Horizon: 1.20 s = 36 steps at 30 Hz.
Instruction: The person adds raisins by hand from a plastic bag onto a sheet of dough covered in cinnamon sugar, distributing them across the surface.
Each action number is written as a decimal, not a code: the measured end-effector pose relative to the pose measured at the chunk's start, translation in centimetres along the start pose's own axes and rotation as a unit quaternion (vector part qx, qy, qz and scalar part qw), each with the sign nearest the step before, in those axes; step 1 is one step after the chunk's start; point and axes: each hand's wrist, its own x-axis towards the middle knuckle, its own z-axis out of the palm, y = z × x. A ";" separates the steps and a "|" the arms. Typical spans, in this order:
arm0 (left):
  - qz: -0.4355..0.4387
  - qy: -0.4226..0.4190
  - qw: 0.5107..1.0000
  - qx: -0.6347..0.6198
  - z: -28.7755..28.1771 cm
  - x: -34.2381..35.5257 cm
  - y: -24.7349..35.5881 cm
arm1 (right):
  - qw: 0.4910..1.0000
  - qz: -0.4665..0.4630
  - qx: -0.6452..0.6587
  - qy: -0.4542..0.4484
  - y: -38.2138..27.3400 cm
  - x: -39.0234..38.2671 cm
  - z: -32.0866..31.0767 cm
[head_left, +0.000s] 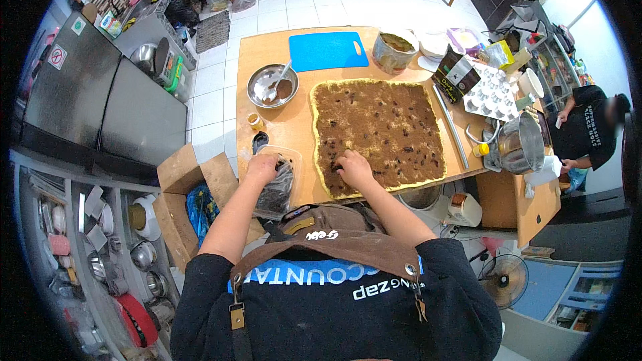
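The worktop (264, 50) carries the dough (381, 127), flat beneath brown powder; it looks soft and easily torn, best lifted by its yellow edge with wide support. Left of it sits a clear tub (297, 164) with a bag (275, 195). The left hand (263, 168) curls over the tub, the right hand (353, 169) bends half-closed onto the dough (whether either grips anything, I cannot tell). Scattered dark bits (408, 149), probably light and sticky, suit a pinch.
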 end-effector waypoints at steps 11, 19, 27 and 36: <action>0.062 0.094 0.993 -0.023 1.2 -0.7 -0.3 | 0.999 -0.028 -0.015 -0.034 -0.2 0.4 1.3; 0.040 0.079 0.993 -0.078 1.4 -0.5 -0.7 | 0.993 -0.070 0.020 -0.090 0.5 -2.0 -0.9; 0.027 0.090 0.987 -0.130 0.9 0.0 -0.8 | 0.997 -0.017 0.006 0.069 1.3 -1.6 0.3; 0.024 0.136 0.976 -0.168 -0.8 -0.6 -0.8 | 0.998 -0.028 0.000 0.057 1.3 -1.8 -0.1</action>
